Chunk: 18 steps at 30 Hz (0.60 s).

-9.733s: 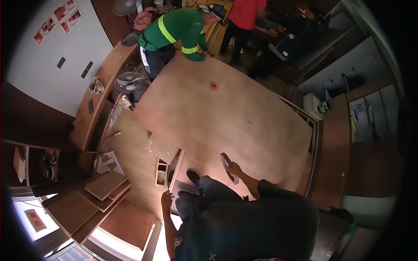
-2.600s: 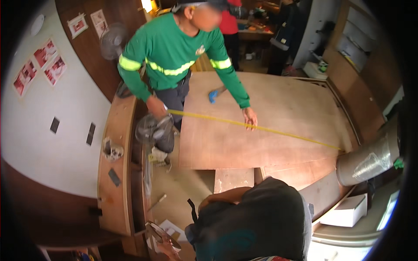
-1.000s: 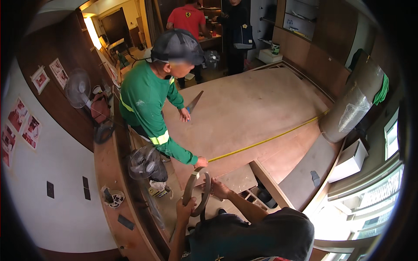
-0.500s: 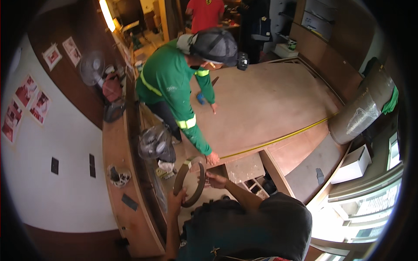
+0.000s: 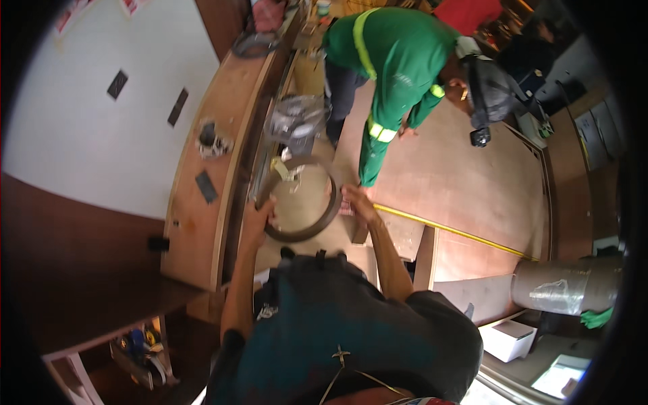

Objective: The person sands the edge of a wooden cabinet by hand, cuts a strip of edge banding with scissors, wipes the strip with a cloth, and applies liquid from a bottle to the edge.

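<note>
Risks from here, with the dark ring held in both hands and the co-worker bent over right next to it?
1. The dark ring is held only at its rim by the left hand and right hand; it may slip.
2. The co-worker's hand rests beside the right hand; moving the ring could strike it.
3. The yellow tape measure lies stretched across the plywood sheet; a bump may shift it.
</note>
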Tool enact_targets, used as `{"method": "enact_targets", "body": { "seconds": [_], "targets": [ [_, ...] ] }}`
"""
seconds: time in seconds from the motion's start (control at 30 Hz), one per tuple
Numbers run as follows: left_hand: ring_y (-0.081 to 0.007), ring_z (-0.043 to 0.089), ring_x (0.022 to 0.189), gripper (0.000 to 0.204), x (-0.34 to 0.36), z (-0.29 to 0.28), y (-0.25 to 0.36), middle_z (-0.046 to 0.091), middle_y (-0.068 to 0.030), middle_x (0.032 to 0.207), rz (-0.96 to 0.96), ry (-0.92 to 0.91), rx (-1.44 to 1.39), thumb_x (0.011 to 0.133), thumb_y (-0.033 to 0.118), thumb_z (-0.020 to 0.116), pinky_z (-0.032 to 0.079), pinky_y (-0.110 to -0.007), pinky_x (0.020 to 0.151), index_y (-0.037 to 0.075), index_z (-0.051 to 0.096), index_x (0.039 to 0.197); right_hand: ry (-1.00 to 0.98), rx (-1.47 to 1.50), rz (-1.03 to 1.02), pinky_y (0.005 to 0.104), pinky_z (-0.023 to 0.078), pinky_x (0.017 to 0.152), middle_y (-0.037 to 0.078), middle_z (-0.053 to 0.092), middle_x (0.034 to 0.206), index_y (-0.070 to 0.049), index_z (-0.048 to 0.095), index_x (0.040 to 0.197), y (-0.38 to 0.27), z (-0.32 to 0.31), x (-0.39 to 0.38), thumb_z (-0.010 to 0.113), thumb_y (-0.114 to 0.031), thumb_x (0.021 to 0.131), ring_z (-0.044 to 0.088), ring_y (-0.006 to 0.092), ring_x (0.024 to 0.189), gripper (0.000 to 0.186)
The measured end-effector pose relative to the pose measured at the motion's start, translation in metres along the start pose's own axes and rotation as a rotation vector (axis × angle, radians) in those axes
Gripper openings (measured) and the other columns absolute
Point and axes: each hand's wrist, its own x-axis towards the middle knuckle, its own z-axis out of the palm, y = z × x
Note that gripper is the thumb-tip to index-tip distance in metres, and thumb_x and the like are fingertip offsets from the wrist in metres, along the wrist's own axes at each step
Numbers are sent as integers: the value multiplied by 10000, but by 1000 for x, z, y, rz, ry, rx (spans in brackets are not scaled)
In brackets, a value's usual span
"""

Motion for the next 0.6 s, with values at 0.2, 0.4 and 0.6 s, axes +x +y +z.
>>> {"method": "enact_targets", "body": {
  "seconds": [0.2, 0.4, 0.6],
  "targets": [
    [-86, 454, 530, 205, 15, -68, 3, 475, 10, 637, 13, 69, -228, 855, 206, 690, 470, -261, 613, 64, 547, 892, -55, -318, -138, 311, 551, 758, 67, 624, 1047, -15, 535, 1291, -61, 81, 29, 650, -327, 905, 619, 146, 854, 509],
    [-80, 443, 544, 180, 4, -119, 20, 457, 23, 646, 53, 114, -287, 859, 200, 685, 484, -258, 663, 81, 558, 903, -233, -418, -170, 288, 517, 786, 44, 647, 1012, -41, 587, 1219, -69, 148, 52, 639, -325, 917, 632, 127, 860, 417],
    [-77, 485, 610, 253, 4, -140, 46, 515, 1, 730, 60, 51, -161, 842, 187, 699, 484, -262, 684, 35, 555, 983, -284, -248, -63, 291, 503, 841, 41, 644, 1121, -56, 502, 1294, -28, 170, 98, 545, -268, 974, 633, 129, 936, 386]
  ]
}}
